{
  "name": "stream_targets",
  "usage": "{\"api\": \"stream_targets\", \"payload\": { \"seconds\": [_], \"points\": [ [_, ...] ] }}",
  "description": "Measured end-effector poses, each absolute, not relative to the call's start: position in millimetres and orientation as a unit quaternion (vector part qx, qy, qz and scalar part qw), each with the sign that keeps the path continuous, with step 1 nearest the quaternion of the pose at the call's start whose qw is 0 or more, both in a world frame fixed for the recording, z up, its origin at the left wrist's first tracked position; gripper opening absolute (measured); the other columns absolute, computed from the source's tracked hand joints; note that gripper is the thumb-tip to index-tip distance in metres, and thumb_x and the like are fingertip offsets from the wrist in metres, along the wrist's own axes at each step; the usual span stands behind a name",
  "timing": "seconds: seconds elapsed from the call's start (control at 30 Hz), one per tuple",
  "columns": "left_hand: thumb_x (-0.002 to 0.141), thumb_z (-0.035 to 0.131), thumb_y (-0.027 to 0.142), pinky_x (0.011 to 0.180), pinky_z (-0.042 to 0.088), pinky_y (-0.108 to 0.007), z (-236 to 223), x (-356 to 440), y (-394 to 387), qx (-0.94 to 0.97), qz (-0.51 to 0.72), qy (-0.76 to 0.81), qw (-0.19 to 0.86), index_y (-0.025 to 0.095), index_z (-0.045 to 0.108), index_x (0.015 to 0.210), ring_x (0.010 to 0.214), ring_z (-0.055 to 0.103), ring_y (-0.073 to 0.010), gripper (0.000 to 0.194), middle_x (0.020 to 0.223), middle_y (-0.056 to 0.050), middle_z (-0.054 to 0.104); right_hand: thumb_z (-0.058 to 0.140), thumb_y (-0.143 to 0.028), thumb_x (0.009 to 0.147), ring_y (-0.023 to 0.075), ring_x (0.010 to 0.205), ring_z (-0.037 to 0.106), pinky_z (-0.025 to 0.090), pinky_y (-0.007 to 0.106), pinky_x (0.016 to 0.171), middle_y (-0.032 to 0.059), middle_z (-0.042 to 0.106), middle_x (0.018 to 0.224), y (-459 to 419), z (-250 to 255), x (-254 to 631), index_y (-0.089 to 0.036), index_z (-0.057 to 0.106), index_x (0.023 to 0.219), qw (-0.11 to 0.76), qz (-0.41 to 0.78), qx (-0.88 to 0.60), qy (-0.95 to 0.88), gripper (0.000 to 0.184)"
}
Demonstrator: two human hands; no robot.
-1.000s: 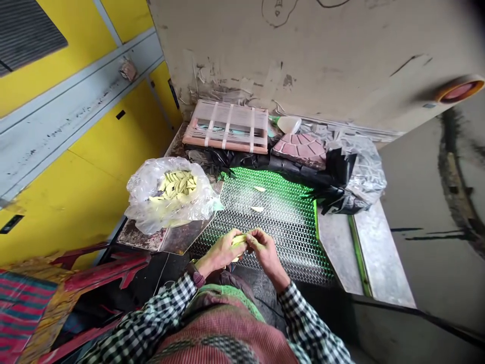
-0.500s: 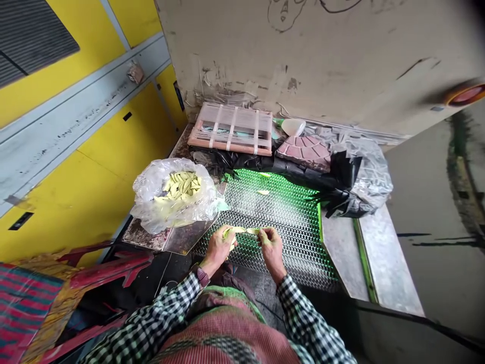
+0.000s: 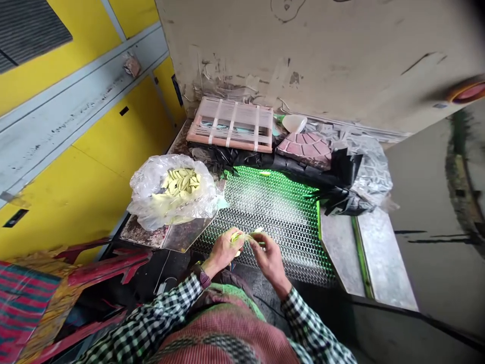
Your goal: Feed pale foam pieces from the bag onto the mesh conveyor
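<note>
My left hand (image 3: 223, 247) is closed around several pale yellow-green, leaf-shaped pieces (image 3: 236, 237), held low over the near part of a metal mesh conveyor belt (image 3: 288, 237). My right hand (image 3: 270, 259) is close beside it, thumb and fingers pinched on another such piece (image 3: 257, 231). Between the two hands the pieces overlap, and their exact number is hidden by the fingers. On the belt's far part, one yellow-green piece (image 3: 265, 173) lies near the green glow. Left of the belt, a clear plastic bag (image 3: 142, 194) stands open with a heap of similar pieces (image 3: 182, 181) inside.
Black plastic sheeting (image 3: 299, 177) edges the far opening. On the ledge above are a wrapped pinkish frame (image 3: 231, 141), a pink stone-patterned slab (image 3: 305, 149) and a white bowl (image 3: 294, 124). Metal plates (image 3: 386, 258) flank the belt at right; a yellow panel (image 3: 94, 156) stands left.
My hands have come together, the right moving in toward the left. The leaf-shaped piece lying mid-belt has travelled away toward the glowing opening; the one ahead of it is out of sight.
</note>
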State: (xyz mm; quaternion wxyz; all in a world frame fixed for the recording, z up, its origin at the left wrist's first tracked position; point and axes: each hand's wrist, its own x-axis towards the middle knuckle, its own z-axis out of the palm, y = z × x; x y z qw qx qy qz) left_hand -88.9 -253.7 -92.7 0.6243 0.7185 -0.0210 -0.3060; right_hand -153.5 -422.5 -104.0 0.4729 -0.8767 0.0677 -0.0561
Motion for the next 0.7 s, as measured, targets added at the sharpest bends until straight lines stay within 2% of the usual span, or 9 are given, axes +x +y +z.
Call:
{"api": "stream_targets", "payload": {
  "seconds": [0.13, 0.23, 0.33, 0.4, 0.47, 0.53, 0.6, 0.7],
  "points": [
    [0.091, 0.06, 0.051, 0.043, 0.036, -0.019, -95, -90, -255, 0.714, -0.31, -0.006, 0.628, 0.018, 0.063, 0.097, 0.05, 0.051, -0.0108, 0.034, 0.069, 0.0, 0.065, 0.046, -0.037, 0.106, 0.0208, 0.078, 0.06, 0.047, 0.033, 0.07, 0.0065, 0.067, 0.089, -434, -124, -146, -0.021, 0.063, 0.095, 0.346, -0.124, -0.926, 0.08, 0.026],
    [0.091, 0.059, 0.053, 0.042, 0.036, -0.019, -99, -89, -247, 0.705, -0.316, 0.013, 0.635, 0.018, 0.061, 0.099, 0.051, 0.052, -0.0112, 0.035, 0.071, -0.001, 0.065, 0.045, -0.029, 0.104, 0.0241, 0.084, 0.058, 0.045, 0.038, 0.077, 0.0091, 0.067, 0.091, -455, -148, -147, -0.021, 0.063, 0.091, 0.301, -0.138, -0.941, 0.074, 0.024],
    [0.091, 0.059, 0.054, 0.041, 0.036, -0.019, -102, -90, -241, 0.699, -0.331, 0.011, 0.634, 0.018, 0.06, 0.105, 0.052, 0.054, -0.0121, 0.038, 0.073, -0.001, 0.065, 0.047, -0.025, 0.102, 0.0256, 0.093, 0.058, 0.044, 0.041, 0.085, 0.0097, 0.07, 0.101, -464, -152, -152, -0.023, 0.064, 0.09, 0.277, -0.124, -0.952, 0.037, 0.021],
    [0.091, 0.06, 0.051, 0.044, 0.037, -0.02, -100, -91, -241, 0.705, -0.344, -0.007, 0.62, 0.018, 0.059, 0.11, 0.054, 0.056, -0.0133, 0.038, 0.073, -0.001, 0.066, 0.047, -0.026, 0.102, 0.0273, 0.103, 0.058, 0.044, 0.044, 0.092, 0.011, 0.069, 0.114, -457, -139, -154, -0.023, 0.067, 0.101, 0.275, -0.132, -0.952, 0.034, 0.02],
    [0.09, 0.063, 0.044, 0.051, 0.041, -0.022, -96, -91, -246, 0.726, -0.353, -0.05, 0.588, 0.018, 0.06, 0.114, 0.059, 0.06, -0.0151, 0.036, 0.074, -0.002, 0.067, 0.049, -0.029, 0.103, 0.0274, 0.11, 0.059, 0.045, 0.045, 0.096, 0.0113, 0.068, 0.121, -443, -119, -153, -0.023, 0.066, 0.112, 0.332, -0.13, -0.933, 0.039, 0.02],
    [0.087, 0.064, 0.034, 0.058, 0.043, -0.025, -91, -91, -251, 0.76, -0.344, -0.107, 0.542, 0.017, 0.061, 0.115, 0.065, 0.063, -0.0174, 0.033, 0.077, -0.005, 0.069, 0.052, -0.034, 0.103, 0.0245, 0.105, 0.063, 0.049, 0.04, 0.09, 0.0091, 0.07, 0.116, -428, -100, -150, -0.023, 0.065, 0.116, 0.444, -0.067, -0.893, 0.033, 0.021],
    [0.086, 0.062, 0.027, 0.06, 0.042, -0.027, -88, -90, -255, 0.784, -0.333, -0.146, 0.502, 0.016, 0.062, 0.115, 0.07, 0.064, -0.0192, 0.031, 0.083, -0.008, 0.071, 0.056, -0.037, 0.101, 0.0212, 0.09, 0.065, 0.051, 0.035, 0.078, 0.0054, 0.072, 0.102, -417, -91, -146, -0.024, 0.066, 0.107, 0.526, 0.008, -0.85, 0.037, 0.018],
    [0.087, 0.062, 0.03, 0.061, 0.041, -0.027, -89, -87, -254, 0.774, -0.344, -0.15, 0.51, 0.016, 0.06, 0.121, 0.071, 0.063, -0.0188, 0.036, 0.09, -0.008, 0.072, 0.059, -0.041, 0.099, 0.0187, 0.074, 0.061, 0.048, 0.031, 0.067, 0.002, 0.068, 0.085, -414, -96, -144, -0.022, 0.064, 0.091, 0.562, 0.021, -0.823, 0.087, 0.02]
  ]
}}
